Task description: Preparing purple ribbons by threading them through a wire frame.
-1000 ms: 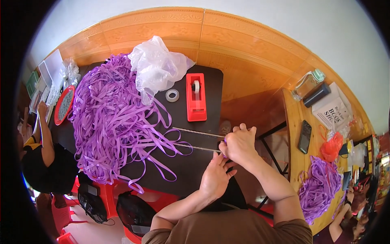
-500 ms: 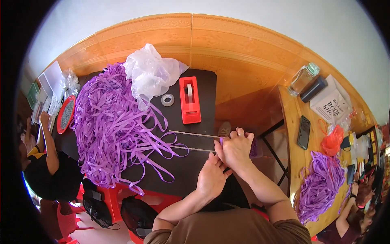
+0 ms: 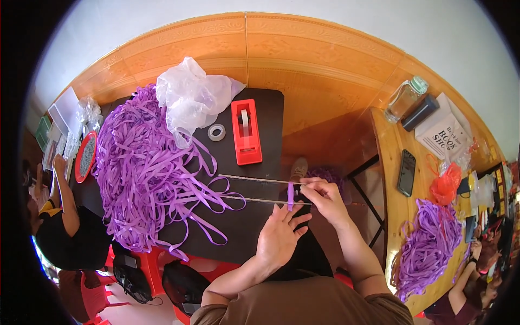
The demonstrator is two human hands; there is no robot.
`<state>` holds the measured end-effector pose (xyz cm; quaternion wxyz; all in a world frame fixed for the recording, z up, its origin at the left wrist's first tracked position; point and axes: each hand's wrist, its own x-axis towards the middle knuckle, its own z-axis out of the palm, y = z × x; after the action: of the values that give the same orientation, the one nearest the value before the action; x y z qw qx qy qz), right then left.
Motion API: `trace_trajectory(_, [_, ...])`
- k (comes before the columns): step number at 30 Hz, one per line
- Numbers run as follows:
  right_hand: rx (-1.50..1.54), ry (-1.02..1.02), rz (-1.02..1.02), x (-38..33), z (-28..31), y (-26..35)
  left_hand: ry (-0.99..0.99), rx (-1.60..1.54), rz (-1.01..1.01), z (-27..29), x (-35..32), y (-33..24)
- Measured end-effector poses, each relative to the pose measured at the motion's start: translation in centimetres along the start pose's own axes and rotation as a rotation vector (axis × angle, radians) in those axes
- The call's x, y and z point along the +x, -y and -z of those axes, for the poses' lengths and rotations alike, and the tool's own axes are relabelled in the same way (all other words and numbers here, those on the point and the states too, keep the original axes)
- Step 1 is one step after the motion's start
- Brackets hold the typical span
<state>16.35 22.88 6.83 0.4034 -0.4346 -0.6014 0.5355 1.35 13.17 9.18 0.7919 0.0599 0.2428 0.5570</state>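
Observation:
Two thin, twisted, pale rods (image 3: pixel 260 179) run side by side from above the dark table toward me. A purple ribbon band (image 3: pixel 291 195) spans both of them close to my hands. My left hand (image 3: pixel 279 233) is open, palm up with fingers spread, its fingertips by the band's lower end at the nearer rod. My right hand (image 3: pixel 326 201) has its fingertips pinched together at the farther rod, just right of the band; what they grip is hidden. Left of the rods lies a big heap of purple ribbon (image 3: pixel 135 179), with loose loops reaching under them.
On the dark table (image 3: pixel 271 119) are a red tape dispenser (image 3: pixel 247 132), a tape roll (image 3: pixel 216 132) and a white plastic bag (image 3: pixel 192 97). A wooden table (image 3: pixel 387 162) at right holds a phone (image 3: pixel 406 173), bottles and more ribbon (image 3: pixel 428 249). Other people sit at both sides.
My hands have parted, the right shifting right and away from the left. The left fingers have spread. The purple band, mostly covered before, now shows across both rods. The view has shifted slightly.

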Motion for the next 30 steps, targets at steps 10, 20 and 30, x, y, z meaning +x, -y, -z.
trace_trajectory(10, [0.296,0.042,-0.102,-0.4,-0.1,-1.1,0.013,0.009,0.004,0.1,0.1,0.1])
trace_trajectory(20, [0.522,0.034,-0.253,-0.4,-2.0,0.0,0.003,0.03,-0.007,0.0,0.2,0.1])
trace_trajectory(30, [0.675,-0.072,-0.428,0.7,-3.6,0.0,0.019,0.023,-0.013,0.2,0.1,0.2])
